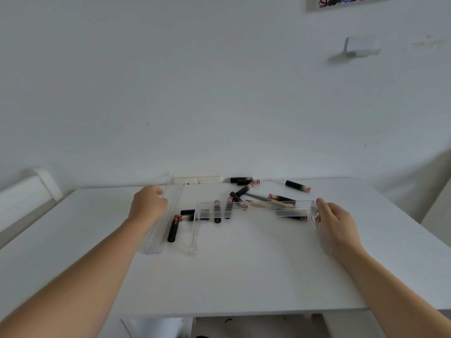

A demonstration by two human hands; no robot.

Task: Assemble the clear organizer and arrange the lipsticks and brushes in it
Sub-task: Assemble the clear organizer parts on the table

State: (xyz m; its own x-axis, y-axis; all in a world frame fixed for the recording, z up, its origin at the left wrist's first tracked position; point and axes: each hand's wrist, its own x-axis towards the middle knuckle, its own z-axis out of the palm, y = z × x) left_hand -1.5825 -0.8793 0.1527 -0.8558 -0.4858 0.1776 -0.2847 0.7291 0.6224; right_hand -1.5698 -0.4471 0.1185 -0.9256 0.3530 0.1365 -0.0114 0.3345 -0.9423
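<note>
Clear acrylic is what I see most of in the head view: a long tray lies across the middle of a white table, and a narrow clear channel runs front to back at its left. My right hand grips the tray's right end, fingers curled round the wall. My left hand is on the channel's far end; its fingers curl over the rim, though I cannot tell how firmly they hold it.

Lipsticks, black tubes with pink ends, lie scattered beyond and behind the tray, some seen through its wall. One lipstick lies between the channel and the tray's left end. A wooden-handled brush lies just behind the tray. Nothing stands in the organizer yet.

Open table spreads in front of the tray to the near edge, and at both sides. Behind is a plain white wall with sockets at table height.

Motion blur softens everything; the clear walls' edges are hard to trace.
</note>
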